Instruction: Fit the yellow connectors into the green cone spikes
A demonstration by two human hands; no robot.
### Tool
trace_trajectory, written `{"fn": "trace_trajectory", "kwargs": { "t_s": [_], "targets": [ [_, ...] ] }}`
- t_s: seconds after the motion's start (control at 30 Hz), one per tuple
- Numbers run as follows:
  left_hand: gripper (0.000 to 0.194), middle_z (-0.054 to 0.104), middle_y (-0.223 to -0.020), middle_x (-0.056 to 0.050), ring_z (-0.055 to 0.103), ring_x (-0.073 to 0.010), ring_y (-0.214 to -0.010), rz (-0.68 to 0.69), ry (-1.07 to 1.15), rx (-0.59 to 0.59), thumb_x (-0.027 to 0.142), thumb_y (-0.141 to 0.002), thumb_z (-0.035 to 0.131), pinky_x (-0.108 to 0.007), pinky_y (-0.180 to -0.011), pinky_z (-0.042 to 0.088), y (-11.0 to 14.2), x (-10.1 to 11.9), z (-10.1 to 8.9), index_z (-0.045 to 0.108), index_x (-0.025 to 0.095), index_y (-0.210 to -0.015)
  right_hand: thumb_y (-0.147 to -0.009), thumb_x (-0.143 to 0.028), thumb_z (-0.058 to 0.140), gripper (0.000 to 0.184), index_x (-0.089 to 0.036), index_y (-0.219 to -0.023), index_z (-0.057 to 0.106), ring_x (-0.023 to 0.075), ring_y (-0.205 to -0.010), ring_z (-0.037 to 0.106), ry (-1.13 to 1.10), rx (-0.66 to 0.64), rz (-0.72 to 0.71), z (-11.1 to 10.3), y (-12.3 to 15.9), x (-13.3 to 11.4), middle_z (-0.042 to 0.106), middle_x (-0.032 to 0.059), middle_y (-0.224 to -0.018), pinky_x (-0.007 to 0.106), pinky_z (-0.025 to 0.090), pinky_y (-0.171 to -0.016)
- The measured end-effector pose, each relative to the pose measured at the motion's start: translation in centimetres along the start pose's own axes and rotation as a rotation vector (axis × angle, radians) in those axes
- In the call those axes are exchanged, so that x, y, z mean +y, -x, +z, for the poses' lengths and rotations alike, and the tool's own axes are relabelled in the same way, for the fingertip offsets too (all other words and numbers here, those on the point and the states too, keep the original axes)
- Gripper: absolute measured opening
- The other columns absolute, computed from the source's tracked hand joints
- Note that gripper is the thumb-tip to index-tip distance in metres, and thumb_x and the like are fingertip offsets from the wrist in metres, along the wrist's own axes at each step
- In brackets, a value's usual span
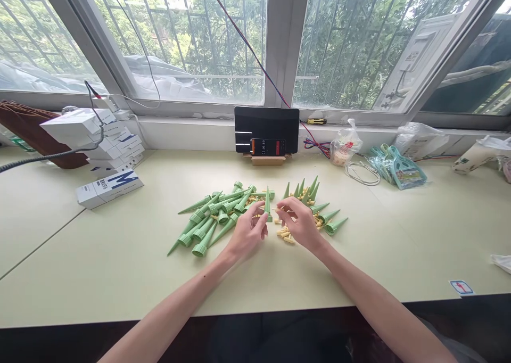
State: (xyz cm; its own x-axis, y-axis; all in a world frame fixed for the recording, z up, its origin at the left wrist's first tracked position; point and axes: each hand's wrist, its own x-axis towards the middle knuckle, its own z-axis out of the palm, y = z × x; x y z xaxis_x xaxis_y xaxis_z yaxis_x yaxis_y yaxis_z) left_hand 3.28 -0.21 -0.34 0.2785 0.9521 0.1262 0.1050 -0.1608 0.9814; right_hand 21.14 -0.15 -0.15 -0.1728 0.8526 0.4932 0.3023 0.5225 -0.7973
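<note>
My left hand [250,228] is closed on a green plastic watering spike [267,200], its point upward. Close by on the right, my right hand [298,220] pinches a small yellow plastic piece [276,209], mostly covered by the fingers. A small gap separates the piece from the spike. Left of my left hand lies a heap of green spikes [203,227] with ribbed caps. Small yellow pieces [286,236] lie loose below and behind my right hand. More green spikes [336,225] stand or lie around that hand on the far side and to the right.
A phone showing a timer [268,147] leans against a black tablet [266,121] at the window sill. White boxes [109,188] are at the left. Toward the back right are a plastic bag [345,143], a coiled white cable [362,174] and light-blue plastic items [403,166].
</note>
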Motion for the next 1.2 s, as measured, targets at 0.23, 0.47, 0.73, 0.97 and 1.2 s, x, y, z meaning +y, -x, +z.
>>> {"fn": "trace_trajectory", "kwargs": {
  "t_s": [0.23, 0.47, 0.73, 0.97, 1.2],
  "targets": [
    [0.048, 0.06, -0.1, -0.006, 0.062, -0.0121, -0.061, -0.025, 0.125, -0.036, 0.045, -0.092, 0.055, -0.029, -0.053, 0.056, -0.18, 0.02, 0.02, 0.046, 0.016, -0.128, -0.097, -0.028, 0.052, 0.012, -0.022, -0.096, 0.062, 0.0127, -0.066, 0.061, -0.035, 0.003, -0.01, 0.49, 0.09, -0.22, 0.058, 0.0036, -0.093, 0.028, 0.056, -0.065],
    [0.055, 0.061, -0.094, -0.005, 0.064, -0.0142, -0.065, -0.061, 0.16, -0.057, 0.04, -0.086, 0.065, -0.031, -0.058, 0.057, -0.09, 0.21, -0.13, 0.044, 0.016, -0.131, -0.097, -0.034, 0.054, 0.016, -0.021, -0.094, 0.064, 0.0139, -0.067, 0.063, -0.059, 0.011, 0.023, 0.56, 0.07, -0.2, 0.06, 0.0045, -0.092, 0.028, 0.057, -0.064],
    [0.051, 0.061, -0.091, -0.002, 0.064, -0.0139, -0.065, -0.063, 0.176, -0.069, 0.042, -0.085, 0.067, -0.031, -0.06, 0.057, -0.05, 0.58, -0.17, 0.045, 0.02, -0.125, -0.096, -0.036, 0.055, 0.019, -0.022, -0.094, 0.066, 0.0147, -0.067, 0.064, -0.08, 0.026, 0.04, 0.68, 0.16, 0.15, 0.062, 0.0047, -0.09, 0.03, 0.058, -0.066],
    [0.055, 0.059, -0.098, -0.006, 0.064, -0.0139, -0.065, -0.064, 0.194, -0.011, 0.044, -0.083, 0.07, -0.032, -0.058, 0.058, -0.37, 0.47, -0.31, 0.044, 0.018, -0.125, -0.096, -0.037, 0.055, 0.018, -0.021, -0.094, 0.064, 0.0149, -0.065, 0.062, -0.094, 0.098, 0.05, 0.71, 0.06, 0.05, 0.062, 0.0039, -0.085, 0.03, 0.057, -0.065],
    [0.056, 0.062, -0.1, -0.008, 0.064, -0.0126, -0.062, -0.067, 0.174, 0.007, 0.044, -0.082, 0.07, -0.032, -0.058, 0.058, -0.44, 0.41, -0.35, 0.048, 0.017, -0.126, -0.097, -0.04, 0.052, 0.025, -0.02, -0.093, 0.066, 0.0146, -0.064, 0.06, -0.011, 0.094, 0.077, 0.6, 0.19, -0.08, 0.065, 0.0048, -0.085, 0.028, 0.054, -0.061]
  ]
}}
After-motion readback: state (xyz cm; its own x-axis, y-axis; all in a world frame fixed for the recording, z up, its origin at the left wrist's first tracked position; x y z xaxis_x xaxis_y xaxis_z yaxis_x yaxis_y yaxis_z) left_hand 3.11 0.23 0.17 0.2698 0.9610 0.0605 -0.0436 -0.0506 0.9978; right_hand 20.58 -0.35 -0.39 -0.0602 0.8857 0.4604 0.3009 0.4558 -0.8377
